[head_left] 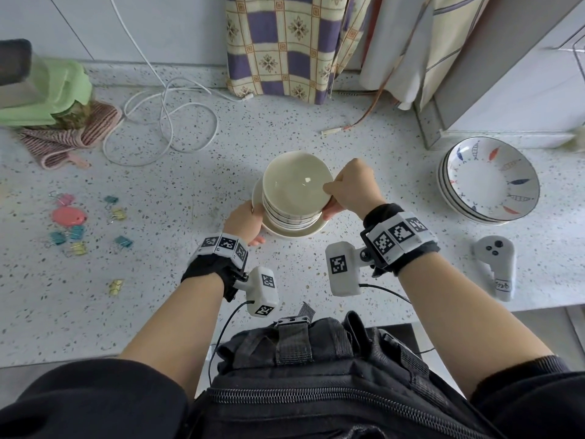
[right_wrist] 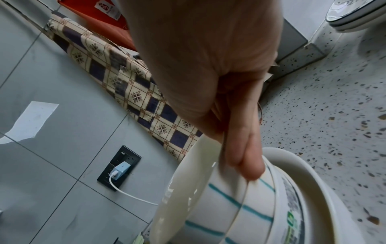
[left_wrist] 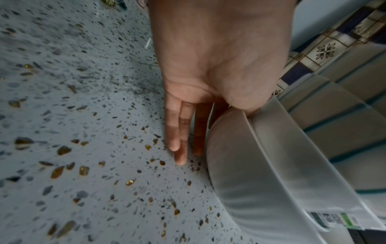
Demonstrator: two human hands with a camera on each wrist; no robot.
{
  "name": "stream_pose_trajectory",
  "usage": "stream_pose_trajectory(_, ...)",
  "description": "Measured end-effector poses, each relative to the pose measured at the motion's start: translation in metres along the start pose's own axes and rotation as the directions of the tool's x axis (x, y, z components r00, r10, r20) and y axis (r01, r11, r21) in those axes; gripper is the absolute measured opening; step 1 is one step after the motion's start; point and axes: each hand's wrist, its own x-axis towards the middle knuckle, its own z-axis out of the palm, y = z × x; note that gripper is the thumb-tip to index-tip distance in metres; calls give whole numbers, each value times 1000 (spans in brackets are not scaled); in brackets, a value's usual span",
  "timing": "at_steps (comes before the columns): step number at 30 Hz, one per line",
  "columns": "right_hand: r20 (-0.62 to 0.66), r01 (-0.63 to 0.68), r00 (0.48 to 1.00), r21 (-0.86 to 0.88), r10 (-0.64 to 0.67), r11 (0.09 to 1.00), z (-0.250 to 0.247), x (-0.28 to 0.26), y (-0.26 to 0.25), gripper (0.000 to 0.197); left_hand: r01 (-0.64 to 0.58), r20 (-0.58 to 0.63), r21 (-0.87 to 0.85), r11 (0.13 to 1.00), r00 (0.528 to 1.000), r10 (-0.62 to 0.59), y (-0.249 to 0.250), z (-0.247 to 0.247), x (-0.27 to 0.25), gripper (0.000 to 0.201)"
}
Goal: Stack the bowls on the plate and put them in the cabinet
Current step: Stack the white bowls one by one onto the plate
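Note:
A stack of cream bowls (head_left: 296, 182) with dark stripes sits in a cream plate (head_left: 285, 233) at the middle of the speckled counter. My left hand (head_left: 245, 221) holds the plate's left rim. In the left wrist view its thumb lies over the plate (left_wrist: 261, 165) and its straight fingers (left_wrist: 181, 140) reach beneath. My right hand (head_left: 351, 188) pinches the top bowl's right rim, thumb inside. In the right wrist view its fingers (right_wrist: 246, 156) press on the striped top bowl (right_wrist: 219, 206), which sits above the plate (right_wrist: 338, 198). I cannot tell whether the plate rests on the counter.
A stack of fish-patterned plates (head_left: 489, 182) sits at the right, below the white cabinet (head_left: 512, 80). A white controller (head_left: 495, 267) lies near the front right. Binder clips (head_left: 76, 232), a white cable (head_left: 164, 122) and folded cloths (head_left: 53, 99) are on the left. A checked cloth (head_left: 285, 49) hangs behind.

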Motion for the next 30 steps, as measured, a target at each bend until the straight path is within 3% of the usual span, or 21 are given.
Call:
stream_pose_trajectory(4, -32, -4, 999, 40, 6, 999, -4, 1, 5, 21, -51, -15, -4, 999, 999, 51, -2, 1, 1, 42)
stream_pose_trajectory(8, -54, -66, 996, 161, 75, 985, 1, 1, 12, 49, -63, -12, 4, 998, 998, 63, -9, -2, 7, 37)
stream_pose_trajectory(12, -140, -135, 974, 279, 179, 951, 5, 1, 30, 33, -125, -72, -5, 992, 990, 124, -12, -2, 7, 47)
stream_pose_trajectory(14, -44, -194, 976, 262, 213, 945, 12, 2, 44, 23, -166, -96, 8, 986, 981, 166, -12, -3, 7, 39)
stream_pose_trajectory(17, 229, -310, 943, 347, 240, 885, 25, -1, 57, 35, -191, -104, -8, 982, 976, 189, -12, -6, 7, 28)
stream_pose_trajectory(19, 327, -359, 915, 393, 236, 847, 34, -2, 61, 36, -183, -81, -38, 982, 980, 179, -14, -8, 6, 31)
stream_pose_trajectory(24, 392, -402, 899, 559, 196, 725, 53, -3, 63, 37, -183, -28, -47, 982, 983, 182, -17, -13, 4, 36)
stream_pose_trajectory(30, 303, -377, 925, 654, 229, 656, 65, -5, 55, 34, -186, 1, 6, 982, 982, 186, -14, -16, -1, 33)
